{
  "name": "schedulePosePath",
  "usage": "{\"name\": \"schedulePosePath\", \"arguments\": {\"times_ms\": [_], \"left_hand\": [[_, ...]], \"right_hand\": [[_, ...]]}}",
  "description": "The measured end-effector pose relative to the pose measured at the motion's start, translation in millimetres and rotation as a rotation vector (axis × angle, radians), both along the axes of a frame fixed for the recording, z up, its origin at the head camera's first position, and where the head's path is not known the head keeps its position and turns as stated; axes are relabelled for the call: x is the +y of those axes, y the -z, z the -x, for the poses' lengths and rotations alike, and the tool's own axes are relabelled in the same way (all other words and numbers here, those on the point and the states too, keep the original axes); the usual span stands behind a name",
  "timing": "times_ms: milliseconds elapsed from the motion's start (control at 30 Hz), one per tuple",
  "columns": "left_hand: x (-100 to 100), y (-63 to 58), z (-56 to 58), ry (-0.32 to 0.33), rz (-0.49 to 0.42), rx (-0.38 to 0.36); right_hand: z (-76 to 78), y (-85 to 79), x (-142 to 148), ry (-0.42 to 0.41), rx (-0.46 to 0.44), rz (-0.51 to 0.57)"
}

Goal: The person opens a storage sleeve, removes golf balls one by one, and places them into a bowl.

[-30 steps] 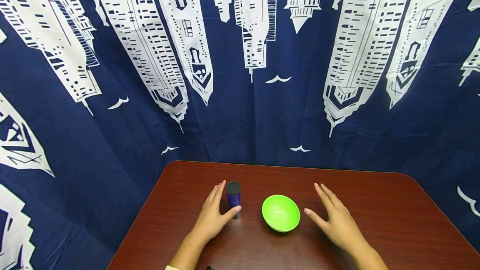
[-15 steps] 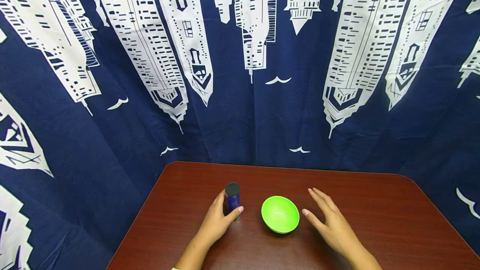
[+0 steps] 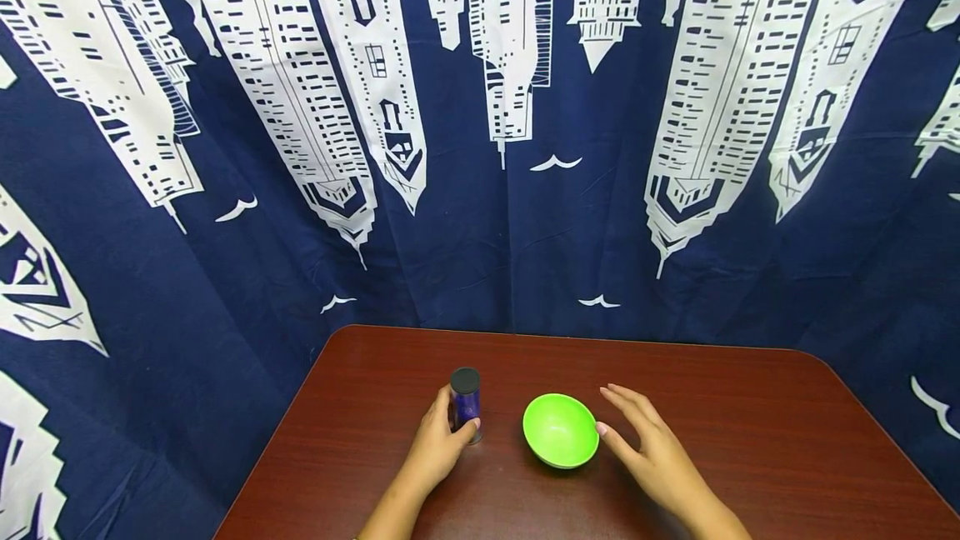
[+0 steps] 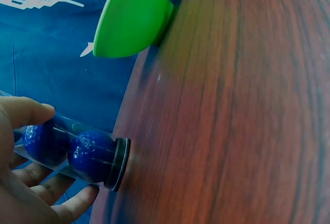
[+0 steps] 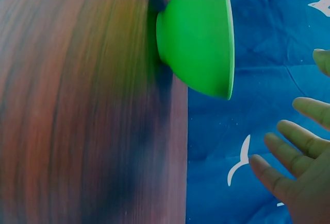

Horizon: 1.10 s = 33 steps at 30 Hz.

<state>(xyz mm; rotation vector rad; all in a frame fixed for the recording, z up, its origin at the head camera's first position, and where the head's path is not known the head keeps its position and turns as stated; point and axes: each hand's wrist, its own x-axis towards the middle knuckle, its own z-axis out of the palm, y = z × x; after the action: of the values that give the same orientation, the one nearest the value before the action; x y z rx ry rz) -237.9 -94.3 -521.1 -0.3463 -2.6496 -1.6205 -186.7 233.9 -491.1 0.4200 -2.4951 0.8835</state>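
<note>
A clear plastic tube of blue balls [image 3: 467, 403] stands upright on the table, with a dark cap on top. My left hand [image 3: 437, 442] holds it from the near left side, thumb on one side and fingers round the other. In the left wrist view, two blue balls [image 4: 93, 155] show through the tube wall above its black end cap [image 4: 121, 164]. A bright green bowl [image 3: 561, 430] sits upright to the right of the tube. My right hand [image 3: 655, 454] is beside the bowl's right rim, its fingers spread and loosely extended. In the right wrist view, the fingertips [image 5: 261, 163] are apart from the bowl.
The dark red-brown wooden table [image 3: 525, 507] has rounded far corners. Behind it and to the left hangs a navy cloth [image 3: 465, 273] printed with white upside-down buildings and birds.
My left hand has closed from a wide spread onto the tube. The right hand has moved left, nearer the bowl's rim. Tube and bowl stay in place.
</note>
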Motion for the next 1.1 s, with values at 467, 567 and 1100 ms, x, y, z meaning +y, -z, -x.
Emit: {"name": "schedulePosePath", "arguments": {"times_ms": [467, 567, 1100], "left_hand": [[0.5, -1.0, -1.9, -0.014, -0.045, -0.025], [1.0, -1.6, -2.9, -0.019, -0.039, -0.020], [8.4, -15.9, -9.7, -0.015, -0.026, 0.054]], "right_hand": [[-2.0, -3.0, -15.0, -0.037, -0.026, 0.044], [-1.9, -3.5, -17.9, -0.050, -0.013, 0.056], [-6.7, -12.6, -31.1, -0.118, 0.018, 0.107]]}}
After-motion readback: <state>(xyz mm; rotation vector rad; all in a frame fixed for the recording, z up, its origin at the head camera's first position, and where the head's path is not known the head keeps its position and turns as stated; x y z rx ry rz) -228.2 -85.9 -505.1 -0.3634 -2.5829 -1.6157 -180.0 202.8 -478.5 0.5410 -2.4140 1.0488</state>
